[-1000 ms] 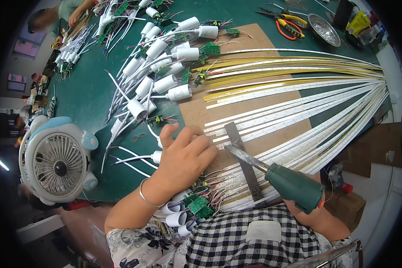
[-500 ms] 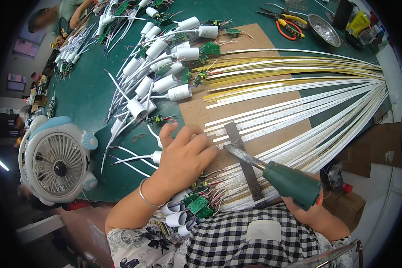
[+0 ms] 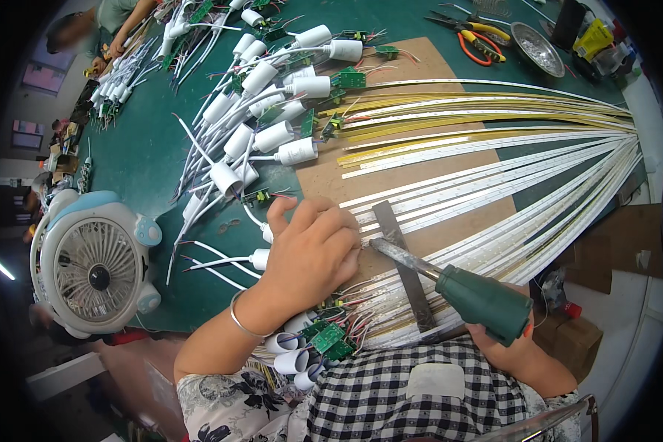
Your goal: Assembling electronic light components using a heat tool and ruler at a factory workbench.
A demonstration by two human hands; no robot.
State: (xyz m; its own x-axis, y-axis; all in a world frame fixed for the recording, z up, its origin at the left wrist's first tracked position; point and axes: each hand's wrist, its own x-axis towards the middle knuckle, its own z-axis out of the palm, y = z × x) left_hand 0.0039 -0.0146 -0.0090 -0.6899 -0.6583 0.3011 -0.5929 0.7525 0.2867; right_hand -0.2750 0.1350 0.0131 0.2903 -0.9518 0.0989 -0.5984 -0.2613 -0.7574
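Note:
My left hand [image 3: 313,247] is closed, its fingers bent down at the near ends of the white LED strips [image 3: 449,195]. Whatever it pinches is hidden beneath the fingers. In my right hand [image 3: 502,345] is the dark green handle of a soldering iron [image 3: 482,300]. The iron's metal tip points left and lies close to my left fingertips, by the strip ends. A dark flat bar [image 3: 405,265] lies across several strips under the iron. Below my left wrist, white lamp caps [image 3: 291,361] and green circuit boards [image 3: 328,339] with thin wires are bunched against the checked apron.
More white caps with cables and boards [image 3: 272,136] are piled at centre left. A white and blue fan [image 3: 96,276] stands left. Pliers [image 3: 481,46] and a metal bowl [image 3: 536,50] lie at the far right. A co-worker's hand [image 3: 118,48] shows far left.
My left fingers have curled in closer and the hand has shifted slightly right. The soldering iron stays nearly in place, its tip still beside the left fingers.

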